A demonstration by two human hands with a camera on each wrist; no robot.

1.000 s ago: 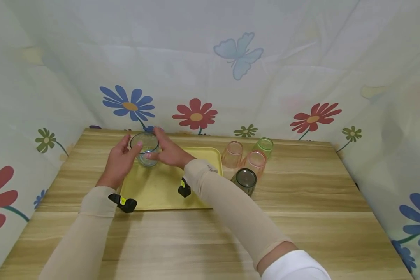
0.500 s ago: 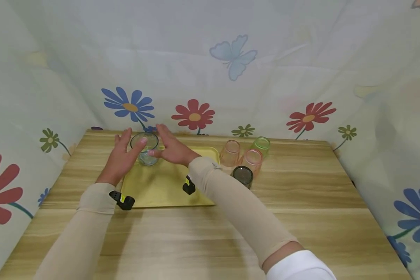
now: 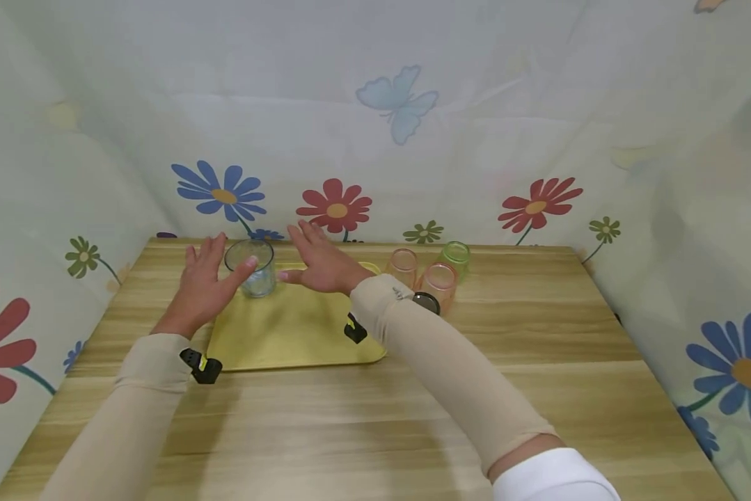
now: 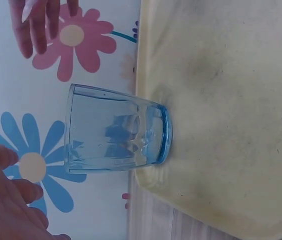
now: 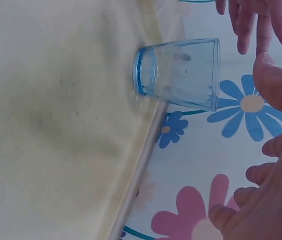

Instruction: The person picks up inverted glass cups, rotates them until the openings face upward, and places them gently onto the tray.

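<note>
A clear blue-tinted drinking glass (image 3: 259,278) stands upright, mouth up, at the far left corner of a yellow tray (image 3: 294,334). My left hand (image 3: 202,285) is just left of the glass with its fingers spread; the left wrist view shows a gap between those fingers and the glass (image 4: 116,132). My right hand (image 3: 328,264) hovers to the right of the glass, fingers stretched out and apart from it. In the right wrist view the glass (image 5: 178,72) rests on the tray with neither hand touching it.
Right of the tray, two pink glasses (image 3: 439,278), a green glass (image 3: 456,254) and a dark grey glass (image 3: 427,302) stand grouped on the wooden table (image 3: 525,313). My right forearm partly covers the dark one. A flower-printed curtain (image 3: 463,153) hangs behind the table.
Both hands have let go of the blue-tinted glass and drawn apart, the right hand moving rightward. The glass stays put on the tray. The head view has shifted slightly.
</note>
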